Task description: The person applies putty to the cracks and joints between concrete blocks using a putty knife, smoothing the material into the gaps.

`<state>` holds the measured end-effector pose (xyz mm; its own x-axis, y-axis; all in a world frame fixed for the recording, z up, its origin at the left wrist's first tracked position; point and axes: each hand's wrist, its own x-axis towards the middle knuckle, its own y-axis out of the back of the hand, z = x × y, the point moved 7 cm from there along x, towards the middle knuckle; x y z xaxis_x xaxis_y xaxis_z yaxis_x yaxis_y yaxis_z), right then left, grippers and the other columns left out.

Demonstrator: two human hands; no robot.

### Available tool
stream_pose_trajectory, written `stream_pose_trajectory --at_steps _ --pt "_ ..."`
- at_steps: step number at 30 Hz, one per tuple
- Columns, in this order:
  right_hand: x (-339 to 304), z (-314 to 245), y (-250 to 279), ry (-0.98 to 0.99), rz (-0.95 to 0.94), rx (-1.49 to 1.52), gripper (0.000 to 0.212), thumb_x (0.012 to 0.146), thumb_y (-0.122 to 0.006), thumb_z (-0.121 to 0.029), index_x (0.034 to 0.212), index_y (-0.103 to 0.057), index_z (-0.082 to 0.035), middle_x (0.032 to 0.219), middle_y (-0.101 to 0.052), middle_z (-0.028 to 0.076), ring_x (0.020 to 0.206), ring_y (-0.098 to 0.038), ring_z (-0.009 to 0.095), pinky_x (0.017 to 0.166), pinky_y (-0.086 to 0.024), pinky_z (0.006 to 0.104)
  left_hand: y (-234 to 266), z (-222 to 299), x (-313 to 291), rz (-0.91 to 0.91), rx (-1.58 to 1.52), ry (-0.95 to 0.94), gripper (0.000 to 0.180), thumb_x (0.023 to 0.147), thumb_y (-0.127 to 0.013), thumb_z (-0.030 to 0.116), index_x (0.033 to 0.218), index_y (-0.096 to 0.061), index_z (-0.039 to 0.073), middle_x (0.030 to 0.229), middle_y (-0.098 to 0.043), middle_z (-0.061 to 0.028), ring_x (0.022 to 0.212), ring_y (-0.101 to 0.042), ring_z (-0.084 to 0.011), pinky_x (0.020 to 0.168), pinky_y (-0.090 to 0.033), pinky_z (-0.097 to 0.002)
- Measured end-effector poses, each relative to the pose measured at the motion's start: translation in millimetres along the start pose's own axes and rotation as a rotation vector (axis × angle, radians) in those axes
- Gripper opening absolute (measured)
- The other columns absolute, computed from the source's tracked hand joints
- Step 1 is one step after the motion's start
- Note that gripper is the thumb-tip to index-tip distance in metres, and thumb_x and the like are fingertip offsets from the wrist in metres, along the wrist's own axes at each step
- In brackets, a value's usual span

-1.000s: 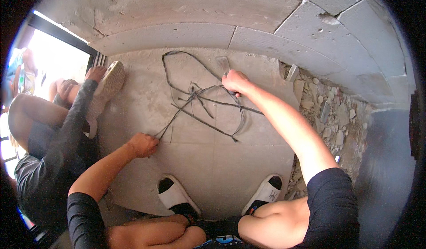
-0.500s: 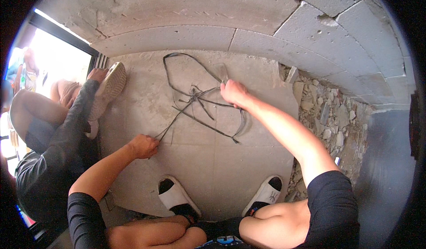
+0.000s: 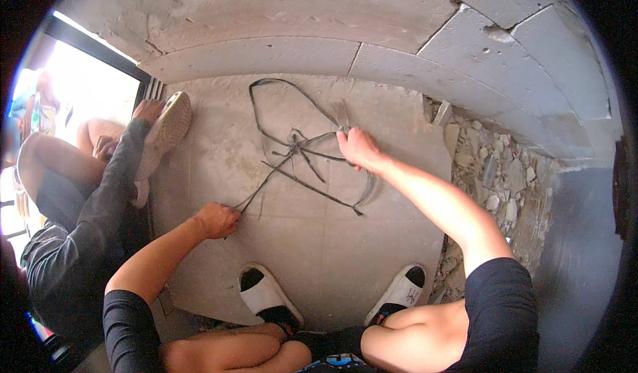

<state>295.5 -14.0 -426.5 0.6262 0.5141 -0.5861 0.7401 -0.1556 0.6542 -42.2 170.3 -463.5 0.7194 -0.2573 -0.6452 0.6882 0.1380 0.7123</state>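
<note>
A dark, flat cord (image 3: 323, 192) lies in loops on the floor, its strands crossing at a knot (image 3: 294, 148) in the middle. My left hand (image 3: 219, 221), at the near left, is closed on one end, and the stretch from there up to the knot looks straight. Farther off and to the right, my right hand (image 3: 359, 148) grips another part of the cord. A blurred, pale flat piece (image 3: 341, 112) sticks up beyond its fingers; I cannot tell what it is. The far loop lies slack near the wall.
A block wall (image 3: 266, 54) rises ahead. Broken rubble (image 3: 495, 180) fills a strip at the right, beside a grey panel (image 3: 578, 233). Another person sits close on the left, one hand by a raised shoe (image 3: 166, 130). My white slippers (image 3: 262, 293) stand on the slab.
The whole view has shifted slightly, moving things a little to the right in it. Both hands keep their hold on the cord, and its loops lie much as before.
</note>
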Motion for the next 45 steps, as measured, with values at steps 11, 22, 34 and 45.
stream_pose_trajectory --at_steps 11,22,34,45 --pt "4 64 15 0.026 0.108 -0.253 0.047 0.096 -0.045 -0.037 0.097 -0.064 0.006 0.094 -0.066 0.029 0.094 -0.064 0.045 0.084 -0.050 0.0515 16 4 6 0.001 -0.002 0.033 0.022 0.082 -0.061 0.025 0.090 -0.061 0.004 0.087 -0.067 -0.0151 0.084 -0.066 -0.0343 0.074 -0.053 -0.0459" --pt "60 17 37 -0.068 0.038 -0.165 0.049 0.096 -0.043 -0.035 0.102 -0.064 0.009 0.096 -0.067 0.027 0.079 -0.069 0.038 0.076 -0.055 0.0472 16 5 8 -0.013 -0.045 0.013 0.024 0.083 -0.061 0.026 0.089 -0.059 0.003 0.087 -0.065 -0.0144 0.084 -0.065 -0.0345 0.074 -0.052 -0.0466" --pt "69 23 14 0.047 0.305 -0.008 0.047 0.097 -0.042 -0.032 0.090 -0.067 0.007 0.089 -0.067 0.028 0.081 -0.067 0.042 0.076 -0.053 0.0491 9 1 5 0.001 -0.024 -0.025 0.025 0.085 -0.058 0.028 0.097 -0.057 0.007 0.092 -0.064 -0.0145 0.084 -0.065 -0.0370 0.071 -0.055 -0.0492" --pt "31 36 -3 0.075 0.271 -0.100 0.046 0.096 -0.046 -0.036 0.087 -0.067 0.005 0.089 -0.066 0.027 0.085 -0.066 0.043 0.075 -0.052 0.0515 17 6 -5 -0.064 0.066 0.029 0.026 0.085 -0.062 0.029 0.097 -0.061 0.006 0.092 -0.067 -0.0136 0.088 -0.067 -0.0316 0.076 -0.054 -0.0441"
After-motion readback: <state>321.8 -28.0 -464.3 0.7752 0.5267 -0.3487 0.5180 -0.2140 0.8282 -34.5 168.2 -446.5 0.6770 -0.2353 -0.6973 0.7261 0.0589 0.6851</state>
